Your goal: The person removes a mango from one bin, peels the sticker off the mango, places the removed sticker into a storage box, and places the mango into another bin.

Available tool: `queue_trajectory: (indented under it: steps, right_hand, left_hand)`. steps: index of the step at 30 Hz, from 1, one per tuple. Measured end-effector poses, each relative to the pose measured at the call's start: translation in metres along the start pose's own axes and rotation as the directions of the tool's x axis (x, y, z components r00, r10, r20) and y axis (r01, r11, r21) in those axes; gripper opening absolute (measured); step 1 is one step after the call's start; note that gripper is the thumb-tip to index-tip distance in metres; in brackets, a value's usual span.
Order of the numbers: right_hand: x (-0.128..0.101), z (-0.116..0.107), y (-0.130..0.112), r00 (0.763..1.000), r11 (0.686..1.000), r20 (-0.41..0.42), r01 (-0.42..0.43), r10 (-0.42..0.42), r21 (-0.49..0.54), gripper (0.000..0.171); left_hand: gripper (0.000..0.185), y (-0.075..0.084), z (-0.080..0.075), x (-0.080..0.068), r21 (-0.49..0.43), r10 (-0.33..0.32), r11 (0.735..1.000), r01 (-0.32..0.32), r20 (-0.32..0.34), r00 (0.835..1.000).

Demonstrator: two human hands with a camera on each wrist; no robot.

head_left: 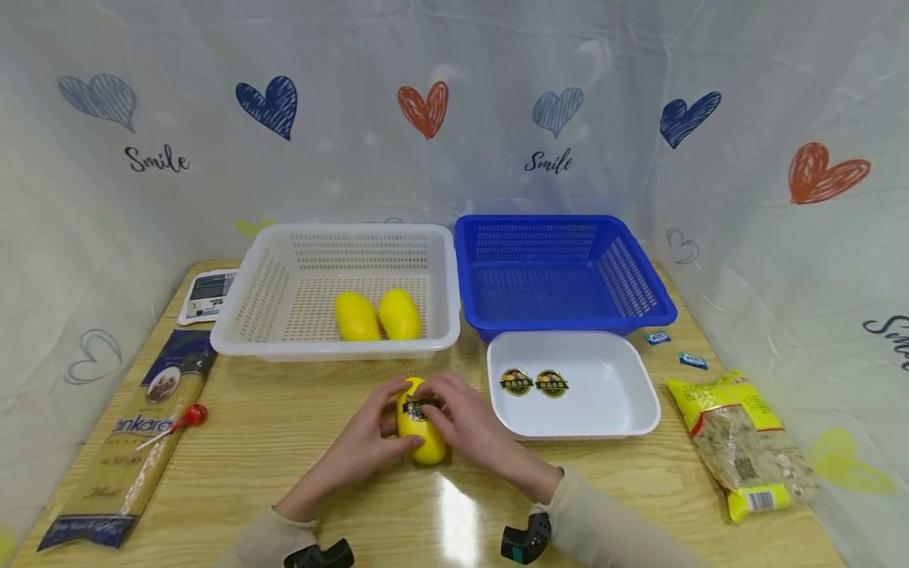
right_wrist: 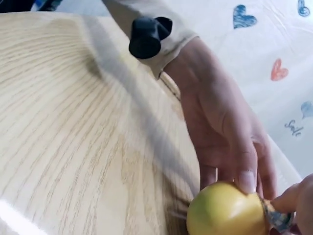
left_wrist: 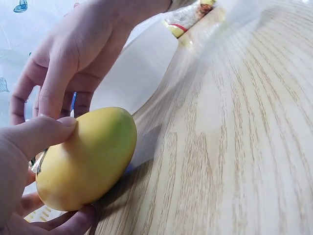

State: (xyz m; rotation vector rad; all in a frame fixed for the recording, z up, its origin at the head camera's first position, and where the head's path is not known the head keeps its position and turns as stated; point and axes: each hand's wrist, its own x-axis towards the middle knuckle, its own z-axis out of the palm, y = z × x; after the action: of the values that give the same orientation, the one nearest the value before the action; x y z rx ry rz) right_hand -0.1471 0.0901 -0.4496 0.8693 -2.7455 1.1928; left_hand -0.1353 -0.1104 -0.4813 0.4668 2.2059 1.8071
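While both hands work at the near middle of the table (head_left: pixel 284 442), the left hand (head_left: pixel 362 442) holds the yellow mango (head_left: pixel 420 430) from its side and the right hand (head_left: pixel 465 422) pinches the sticker (head_left: pixel 419 408) on top. I judge the sticker could tear, or the round fruit could roll. Just right lies a white tray (head_left: pixel 611 418) with two stickers (head_left: pixel 534 383). Farther back stand a white basket (head_left: pixel 234 331) with two mangoes (head_left: pixel 378 315) and a blue basket (head_left: pixel 639 304); nothing blocks them.

Left hand (head_left: pixel 369 442) and right hand (head_left: pixel 465 426) close together, fingers curled inward.
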Motion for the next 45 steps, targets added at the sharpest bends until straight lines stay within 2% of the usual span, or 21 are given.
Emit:
queue_trajectory:
  steps: [6, 10, 12, 16, 18, 20, 22, 25, 28, 33, 37, 42, 45]
  right_hand:
    - [0.000, -0.002, 0.000, 0.998, 0.993, 0.006, 0.067, -0.066, -0.099, 0.013]
    - [0.002, -0.004, 0.000, 0.997, 0.989, 0.025, 0.082, -0.080, -0.120, 0.017]
    - [0.003, -0.005, -0.002, 0.993, 0.984, 0.015, 0.122, -0.121, -0.133, 0.016]
    - [0.003, -0.016, -0.012, 0.964, 0.966, -0.093, 0.239, -0.248, -0.102, 0.009]
    - [0.004, -0.029, -0.019, 0.952, 0.966, -0.164, 0.258, -0.260, -0.033, 0.007]
    - [0.004, -0.047, -0.024, 0.956, 0.972, -0.209, 0.226, -0.208, 0.068, 0.007]
    - [0.003, -0.067, -0.023, 0.971, 0.975, -0.209, 0.152, -0.117, 0.162, 0.008]
    - [0.000, -0.095, -0.010, 0.987, 0.964, -0.153, 0.003, 0.040, 0.267, 0.013]
    - [-0.005, -0.120, 0.015, 0.983, 0.948, -0.082, -0.132, 0.162, 0.290, 0.019]
    - [-0.022, -0.150, 0.067, 0.953, 0.933, 0.029, -0.300, 0.300, 0.201, 0.025]
    - [-0.038, -0.164, 0.101, 0.928, 0.918, 0.081, -0.373, 0.365, 0.133, 0.023]
    - [-0.046, -0.171, 0.120, 0.904, 0.907, 0.087, -0.421, 0.419, 0.006, 0.018]
    - [-0.046, -0.171, 0.125, 0.901, 0.903, 0.074, -0.420, 0.427, -0.095, 0.015]
  left_hand:
    - [0.080, 0.000, 0.001, 0.002, 0.018, 0.006, 1.000, -0.006, 0.003, 1.000]
    - [0.080, 0.001, 0.002, 0.002, 0.029, 0.018, 0.999, -0.017, -0.016, 1.000]
    - [0.079, 0.002, 0.004, 0.003, 0.052, 0.036, 0.998, -0.035, -0.024, 0.999]
    - [0.079, 0.006, 0.007, 0.004, 0.165, 0.060, 0.985, -0.048, -0.070, 0.996]
    - [0.079, 0.008, 0.007, 0.004, 0.185, 0.046, 0.982, -0.029, -0.087, 0.995]
    - [0.080, 0.009, 0.007, 0.004, 0.161, 0.019, 0.987, -0.004, -0.092, 0.996]
    - [0.082, 0.010, 0.007, 0.005, 0.130, -0.005, 0.991, 0.017, -0.088, 0.996]
    - [0.083, 0.010, 0.007, 0.004, 0.121, -0.026, 0.992, 0.037, -0.088, 0.996]
    - [0.084, 0.009, 0.007, 0.003, 0.117, -0.040, 0.992, 0.051, -0.098, 0.994]
    - [0.084, 0.006, 0.007, 0.002, 0.124, -0.028, 0.991, 0.040, -0.103, 0.994]
    - [0.084, 0.005, 0.007, 0.001, 0.139, -0.022, 0.990, 0.036, -0.099, 0.995]
    - [0.084, 0.006, 0.007, 0.000, 0.137, -0.036, 0.989, 0.049, -0.094, 0.995]
    - [0.083, 0.007, 0.007, 0.000, 0.132, -0.041, 0.990, 0.052, -0.089, 0.995]
